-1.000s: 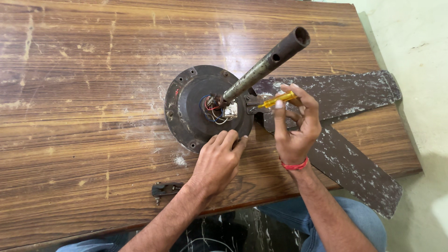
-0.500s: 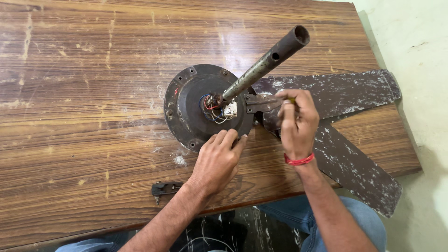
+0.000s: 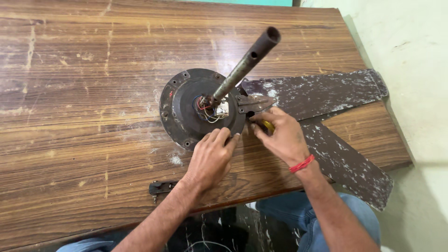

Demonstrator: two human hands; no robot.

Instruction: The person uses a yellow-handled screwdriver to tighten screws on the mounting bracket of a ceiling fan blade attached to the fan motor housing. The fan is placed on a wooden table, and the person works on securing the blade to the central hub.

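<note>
1. The fan motor housing (image 3: 198, 108), a dark round disc, lies flat on the wooden worktop (image 3: 84, 93), with a rusty pipe rod (image 3: 245, 65) rising from its centre and leaning toward 1 o'clock.
2. The left hand (image 3: 210, 156) sits at 6 o'clock of the housing, palm down, fingers spread narrow and pressed on the disc's near rim; it braces rather than grips.
3. The right hand (image 3: 280, 135) is at 4 o'clock of the housing, curled closed around a small yellow-handled tool (image 3: 267, 125), of which only a sliver shows between the fingers.
4. The blade bracket (image 3: 254, 102) lies just at 11 o'clock of the right hand, touching the housing's rim at its 3 o'clock edge. The right hand is the nearer one to it.
5. The bracket's long axis runs roughly 9 to 3 o'clock, outward into the upper fan blade (image 3: 322, 93), which stretches toward 3 o'clock. A second blade (image 3: 345, 163) runs toward 5 o'clock and passes under the right wrist.
6. Coloured wires (image 3: 207, 109) bunch at the rod's foot, inside the disc.
7. A small dark metal piece (image 3: 161, 187) lies on the worktop at 8 o'clock of the left hand, well apart from the housing.
</note>
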